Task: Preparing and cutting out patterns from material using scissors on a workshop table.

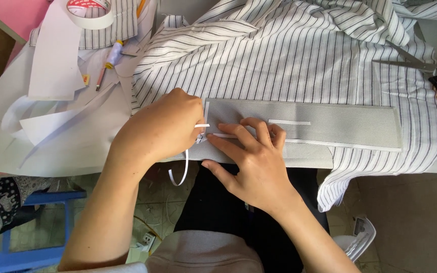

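Observation:
A long grey fabric strip (330,124) lies on striped white cloth (279,65) at the table's front edge. My left hand (160,129) pinches a thin white tape strip (183,169) at the grey strip's left end; the tape's loose tail curls down past the table edge. My right hand (254,162) lies flat next to it, fingers pressing on the grey fabric beside the pinch. A narrow white tape line (340,144) runs along the strip's lower edge, and a short piece (289,122) sits above it.
White paper pieces (51,101) cover the table's left. A tape roll (91,12) sits at the top left, a thread spool (115,50) and pencil below it. Scissors (421,64) lie at the right edge. A blue stool (26,232) stands on the floor at lower left.

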